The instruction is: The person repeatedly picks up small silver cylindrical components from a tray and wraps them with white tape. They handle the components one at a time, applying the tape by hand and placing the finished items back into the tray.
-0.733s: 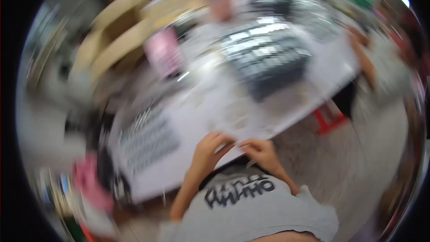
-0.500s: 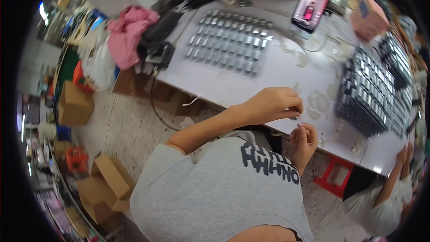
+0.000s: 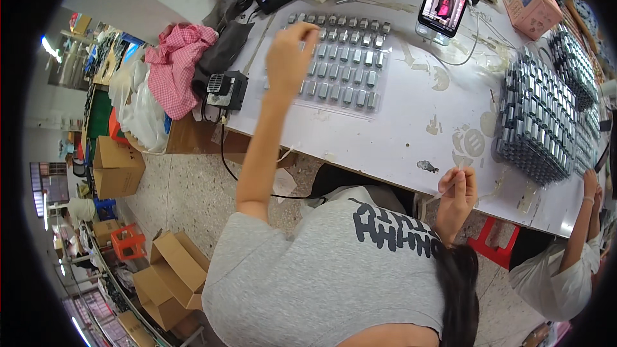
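Note:
My left hand point(image 3: 289, 58) is stretched out over the left part of a clear plastic tray point(image 3: 379, 93), its thumb and fingers closed in a pinch. Whatever those fingers hold, if anything, is hidden. Rows of small silver-grey oblong pieces point(image 3: 344, 55) fill the tray. By the table's front edge, my right hand point(image 3: 457, 189) has its fingertips pressed together, with something small and pale showing at the tips, too small to name. A small dark metallic piece point(image 3: 427, 166) lies on the white table point(image 3: 360, 138) just left of this hand.
Stacked trays of silver pieces point(image 3: 536, 119) stand at the right. At the back are a phone on a stand point(image 3: 445, 0) and a pink box point(image 3: 532, 5). A black device point(image 3: 226, 90) and pink checked cloth point(image 3: 173, 71) are left. A co-worker point(image 3: 556, 276) sits at right.
My left hand has left the spot beside my right hand and reached far left over the tray. The small metallic piece now lies uncovered on the table. The view has shifted slightly.

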### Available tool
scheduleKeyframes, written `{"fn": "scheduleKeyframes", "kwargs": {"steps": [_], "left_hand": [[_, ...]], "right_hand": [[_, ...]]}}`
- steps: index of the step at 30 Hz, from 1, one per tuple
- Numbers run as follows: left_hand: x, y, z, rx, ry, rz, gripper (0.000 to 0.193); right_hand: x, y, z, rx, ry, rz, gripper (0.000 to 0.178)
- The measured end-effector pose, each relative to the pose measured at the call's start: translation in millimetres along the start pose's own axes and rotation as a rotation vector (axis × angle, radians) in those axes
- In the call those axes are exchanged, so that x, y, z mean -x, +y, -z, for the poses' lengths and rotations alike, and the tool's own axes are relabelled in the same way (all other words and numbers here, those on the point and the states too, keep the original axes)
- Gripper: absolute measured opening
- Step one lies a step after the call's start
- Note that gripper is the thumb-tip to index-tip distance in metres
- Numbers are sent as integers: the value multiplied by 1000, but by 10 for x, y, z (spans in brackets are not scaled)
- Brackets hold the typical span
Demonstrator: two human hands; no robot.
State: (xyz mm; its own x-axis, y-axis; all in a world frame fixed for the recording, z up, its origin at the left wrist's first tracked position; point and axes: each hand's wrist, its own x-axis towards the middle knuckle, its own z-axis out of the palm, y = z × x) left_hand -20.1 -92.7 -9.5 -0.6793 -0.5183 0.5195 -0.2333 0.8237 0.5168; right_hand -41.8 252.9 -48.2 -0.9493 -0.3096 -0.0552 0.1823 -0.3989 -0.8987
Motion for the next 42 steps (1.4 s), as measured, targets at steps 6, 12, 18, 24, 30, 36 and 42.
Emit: {"fn": "scheduleKeyframes", "kwargs": {"steps": [6, 12, 18, 24, 30, 36, 42], "left_hand": [[-430, -845, -85, -388, -72, -25, 14], [-662, -1144, -121, -511, -121, -86, 16], [-572, -1026, -129, -223, -319, -170, 21], [-476, -983, -94, -343, -363, -233, 22], [-548, -945, -104, -209, -436, -157, 24], [-467, -880, -256, 99, -411, -2, 25], [-407, -975, -177, -32, -360, -18, 18]], "right_hand": [[-36, 32, 21, -25, 46, -67, 11], [-72, 37, 36, -1, 109, -86, 11], [-90, 62, 42, 97, 141, -49, 8], [-86, 77, 28, 135, 130, -24, 7], [-132, 34, 36, 152, 127, -100, 7], [-115, 29, 65, 76, 98, -40, 8], [-100, 35, 110, -19, 62, -34, 8]]}}
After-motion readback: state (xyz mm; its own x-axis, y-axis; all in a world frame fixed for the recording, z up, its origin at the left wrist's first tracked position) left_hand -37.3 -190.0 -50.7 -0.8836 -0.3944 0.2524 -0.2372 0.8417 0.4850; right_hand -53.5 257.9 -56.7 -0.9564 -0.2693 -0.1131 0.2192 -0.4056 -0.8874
